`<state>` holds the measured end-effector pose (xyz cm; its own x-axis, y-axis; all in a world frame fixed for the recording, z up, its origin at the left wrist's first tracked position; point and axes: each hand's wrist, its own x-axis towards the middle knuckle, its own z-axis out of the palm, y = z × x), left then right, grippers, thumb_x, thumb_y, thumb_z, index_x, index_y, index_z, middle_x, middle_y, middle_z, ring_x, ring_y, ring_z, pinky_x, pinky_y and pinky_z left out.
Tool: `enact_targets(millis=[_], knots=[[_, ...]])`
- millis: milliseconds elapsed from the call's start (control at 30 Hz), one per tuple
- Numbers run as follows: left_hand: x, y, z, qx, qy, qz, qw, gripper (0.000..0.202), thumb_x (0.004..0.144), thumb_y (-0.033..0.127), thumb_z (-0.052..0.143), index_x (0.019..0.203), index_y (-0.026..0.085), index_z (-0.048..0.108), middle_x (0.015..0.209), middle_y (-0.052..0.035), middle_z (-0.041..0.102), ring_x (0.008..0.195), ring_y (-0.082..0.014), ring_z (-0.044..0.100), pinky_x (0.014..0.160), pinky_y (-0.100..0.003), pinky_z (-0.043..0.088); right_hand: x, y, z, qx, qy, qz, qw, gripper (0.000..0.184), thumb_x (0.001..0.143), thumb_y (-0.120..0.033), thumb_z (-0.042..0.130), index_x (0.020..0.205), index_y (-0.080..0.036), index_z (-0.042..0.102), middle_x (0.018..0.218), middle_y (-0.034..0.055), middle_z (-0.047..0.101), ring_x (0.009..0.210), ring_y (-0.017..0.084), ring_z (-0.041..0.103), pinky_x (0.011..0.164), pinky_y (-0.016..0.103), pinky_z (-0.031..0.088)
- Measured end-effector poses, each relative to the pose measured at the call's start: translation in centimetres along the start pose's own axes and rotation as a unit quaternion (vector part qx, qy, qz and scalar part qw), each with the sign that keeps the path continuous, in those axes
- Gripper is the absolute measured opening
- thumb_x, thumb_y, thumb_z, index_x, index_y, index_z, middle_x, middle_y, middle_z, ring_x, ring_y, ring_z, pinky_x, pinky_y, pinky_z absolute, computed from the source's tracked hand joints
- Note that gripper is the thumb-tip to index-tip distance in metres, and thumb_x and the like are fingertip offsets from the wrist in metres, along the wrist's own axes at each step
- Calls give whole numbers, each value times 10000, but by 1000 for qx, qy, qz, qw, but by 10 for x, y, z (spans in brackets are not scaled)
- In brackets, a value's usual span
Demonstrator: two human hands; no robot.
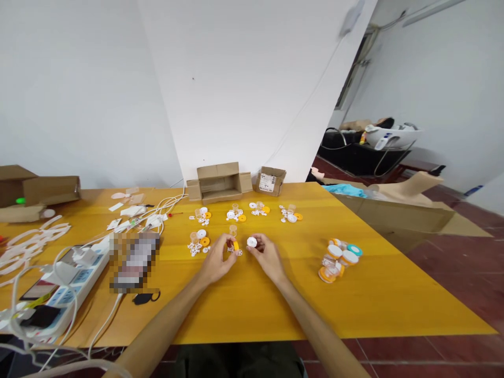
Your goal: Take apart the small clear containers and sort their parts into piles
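Note:
My left hand (pixel 221 259) is closed on a yellow-orange ring-shaped cap (pixel 235 245), held on edge between thumb and fingers. A short way to the right, my right hand (pixel 268 257) pinches a round white plastic piece (pixel 252 242), its face turned toward me. The two pieces are apart. Just beyond the hands stands a small clear cup (pixel 233 230). Small white gear-like parts (pixel 240 252) lie on the table beside my left fingers. Left of that hand is a group with a clear cup, a white disc (pixel 201 233), a yellow ring (pixel 205 241) and several small white parts.
More such groups (pixel 235 214) lie farther back, before an open cardboard box (pixel 219 184) and a smaller box (pixel 271 181). Several capped clear containers (pixel 339 257) cluster at right. A power strip (pixel 76 289) with cables and a blurred phone (pixel 136 261) occupy the left.

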<state>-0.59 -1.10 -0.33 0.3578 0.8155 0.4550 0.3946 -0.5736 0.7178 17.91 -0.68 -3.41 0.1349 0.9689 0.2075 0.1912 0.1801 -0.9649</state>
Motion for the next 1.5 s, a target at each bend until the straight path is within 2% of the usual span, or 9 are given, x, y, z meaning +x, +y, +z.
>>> enact_targets(millis=[267,367,467,633,833,1000,1267,1400,1500], knots=[[-1,4,0,68,-8,4,998,216,892,224,547,1107,250,547,1017,-40,617,949,-209,596,893,-362,484,-1,2,-4,-130,57,-35,989,160,686,-298,679,839,-251,660,834,51,751,839,284,673,850,467,512],[1,3,3,100,11,9,995,217,885,215,566,1095,253,526,1010,-37,617,958,-218,602,886,-371,488,0,5,-4,-117,54,-34,991,172,705,-322,682,860,-248,665,841,55,751,833,277,675,834,452,518],[8,2,8,140,21,36,989,138,882,189,568,998,240,514,986,-37,617,944,-220,596,862,-364,485,2,7,-3,-96,57,-30,993,209,716,-346,679,893,-235,666,836,54,742,818,265,675,812,428,526],[16,0,17,237,-7,113,965,87,909,160,523,857,230,522,951,-49,613,908,-229,565,814,-364,460,4,6,-4,-80,94,-23,992,229,726,-360,667,912,-227,658,863,62,739,840,265,676,834,430,522],[16,-1,22,297,-41,150,942,93,934,165,497,894,221,560,958,-66,602,956,-244,546,816,-374,450,4,5,-6,-82,109,-28,990,245,742,-390,671,924,-225,660,894,66,740,870,266,674,853,434,519],[17,-2,23,312,-64,143,937,122,939,164,484,969,227,585,989,-70,607,990,-251,543,848,-392,457,3,2,-5,-83,104,-31,991,242,749,-390,669,928,-229,654,903,73,741,881,271,672,876,450,516],[14,-4,21,298,-69,129,943,274,922,179,509,1175,252,582,1150,-90,613,1113,-276,530,913,-434,466,2,0,-6,-74,89,-43,992,267,776,-420,649,957,-224,657,940,88,749,886,272,679,861,441,538],[10,-2,17,283,-49,137,948,285,918,180,514,1190,241,576,1172,-104,607,1132,-285,534,914,-434,470,1,-2,-5,-59,80,-39,994,275,771,-404,632,968,-214,649,935,86,752,869,268,688,854,435,547],[3,0,11,282,-36,140,949,255,926,194,506,1165,239,583,1152,-106,605,1078,-280,555,895,-423,474,0,-5,-4,-58,74,-46,995,253,769,-381,615,961,-218,648,928,84,753,855,265,691,840,427,552]])
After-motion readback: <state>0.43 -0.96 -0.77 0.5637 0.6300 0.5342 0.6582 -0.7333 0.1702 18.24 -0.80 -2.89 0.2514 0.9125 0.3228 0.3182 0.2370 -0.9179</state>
